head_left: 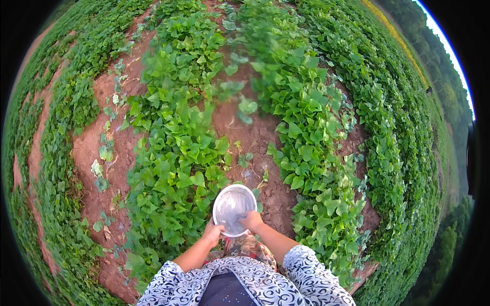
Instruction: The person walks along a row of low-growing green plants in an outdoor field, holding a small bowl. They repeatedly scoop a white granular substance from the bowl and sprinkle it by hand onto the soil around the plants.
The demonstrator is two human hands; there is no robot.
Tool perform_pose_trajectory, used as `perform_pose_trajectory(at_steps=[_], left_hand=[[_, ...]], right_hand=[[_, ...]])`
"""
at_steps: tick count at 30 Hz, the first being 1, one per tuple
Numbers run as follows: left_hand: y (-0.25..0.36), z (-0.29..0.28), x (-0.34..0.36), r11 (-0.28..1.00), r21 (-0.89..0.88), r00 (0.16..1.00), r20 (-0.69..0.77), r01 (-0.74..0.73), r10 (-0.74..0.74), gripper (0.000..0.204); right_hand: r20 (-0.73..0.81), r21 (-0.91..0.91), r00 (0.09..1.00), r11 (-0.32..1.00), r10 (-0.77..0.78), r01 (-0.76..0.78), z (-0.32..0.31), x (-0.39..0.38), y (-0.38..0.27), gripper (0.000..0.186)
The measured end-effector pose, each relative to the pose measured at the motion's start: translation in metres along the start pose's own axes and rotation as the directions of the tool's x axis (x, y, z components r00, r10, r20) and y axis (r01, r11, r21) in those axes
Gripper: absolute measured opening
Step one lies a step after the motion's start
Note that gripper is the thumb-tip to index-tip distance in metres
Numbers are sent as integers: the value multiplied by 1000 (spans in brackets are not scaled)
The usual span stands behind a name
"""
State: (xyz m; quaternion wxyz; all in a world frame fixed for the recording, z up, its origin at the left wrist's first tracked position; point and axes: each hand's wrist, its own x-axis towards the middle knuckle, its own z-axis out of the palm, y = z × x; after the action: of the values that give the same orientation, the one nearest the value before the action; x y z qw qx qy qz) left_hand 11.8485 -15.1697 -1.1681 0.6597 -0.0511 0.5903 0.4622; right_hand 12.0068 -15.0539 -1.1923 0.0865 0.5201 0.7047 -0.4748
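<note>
A white round basin is held in front of my body, low in the picture. Inside it lies a pale grey, powdery-looking layer. My left hand grips the basin's rim at its lower left. Over the right side of the rim reaches my right hand, its fingers curled inside the basin against the grey stuff. What those fingers hold, if anything, is too small to make out. Both forearms come out of white sleeves with a dark swirl pattern.
Leafy green vine rows run away from me on the left, with another row on the right. Between them is a strip of reddish-brown soil with a few trailing vines. Trees stand at the far right.
</note>
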Motion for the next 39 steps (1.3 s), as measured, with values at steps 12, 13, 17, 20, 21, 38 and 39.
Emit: perform_pose_trajectory(at_steps=[12, 13, 17, 20, 21, 38, 39], left_hand=[[162, 4, 124, 978, 105, 977, -137, 179, -164, 63], [173, 6, 130, 975, 120, 976, -136, 184, -168, 63], [207, 26, 139, 969, 139, 977, -103, 202, -189, 63], [225, 45, 138, 981, 81, 984, -46, 176, -172, 63], [230, 51, 138, 984, 77, 987, -44, 160, -157, 63], [392, 108, 260, 980, 177, 996, 3, 87, -89, 65], [407, 106, 274, 972, 215, 995, 1, 99, -101, 65]], right_hand=[[-188, 669, 870, 708, 455, -226, -146, 293, -62, 44], [-259, 490, 889, 844, 378, -216, -151, 299, -70, 42], [-72, 39, 997, 999, 27, -24, -149, 269, -96, 25], [65, -238, 991, 963, -114, 126, -152, 244, -111, 34], [66, -258, 994, 961, -82, 97, -155, 238, -115, 36], [-86, 233, 974, 955, 210, -186, -227, 352, -162, 34], [-42, 364, 959, 898, 281, -247, -236, 374, -165, 33]])
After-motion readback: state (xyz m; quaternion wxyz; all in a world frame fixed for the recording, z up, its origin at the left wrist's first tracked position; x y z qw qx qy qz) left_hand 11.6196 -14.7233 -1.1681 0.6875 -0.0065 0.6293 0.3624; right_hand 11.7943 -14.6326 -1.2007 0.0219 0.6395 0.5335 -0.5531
